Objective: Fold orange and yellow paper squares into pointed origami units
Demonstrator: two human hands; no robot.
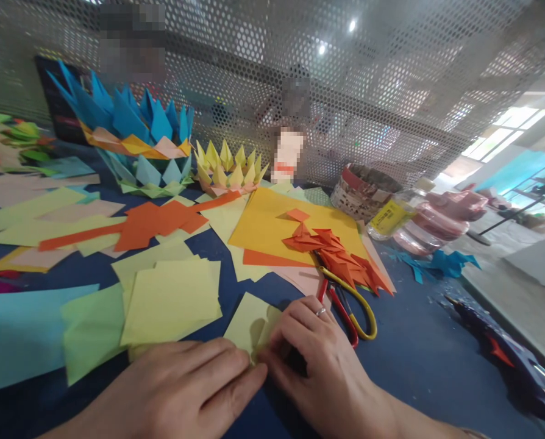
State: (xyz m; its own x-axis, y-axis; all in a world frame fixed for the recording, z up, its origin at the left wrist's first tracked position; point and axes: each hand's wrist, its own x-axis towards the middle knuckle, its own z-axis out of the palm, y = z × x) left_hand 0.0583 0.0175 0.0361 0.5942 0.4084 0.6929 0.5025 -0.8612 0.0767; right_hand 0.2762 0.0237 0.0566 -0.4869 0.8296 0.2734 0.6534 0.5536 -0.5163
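A small pale yellow-green paper square point(249, 323), partly folded, lies on the dark blue table point(419, 347) near the front edge. My left hand point(185, 390) lies over its near corner, fingers stretched and pressed flat on the fold. My right hand point(318, 360), a ring on one finger, presses the paper's right side with its fingertips curled down. A stack of the same yellow-green squares point(172, 299) sits just left of the paper.
Scissors point(350, 305) with red and yellow handles lie beside my right hand. Folded orange pieces point(336, 253) rest on an orange-yellow sheet point(272, 225). Blue and yellow paper crowns point(135, 140) stand at the back before a perforated screen. Tape rolls point(437, 225), a glue bottle point(391, 216) and a glue gun point(510, 360) lie right.
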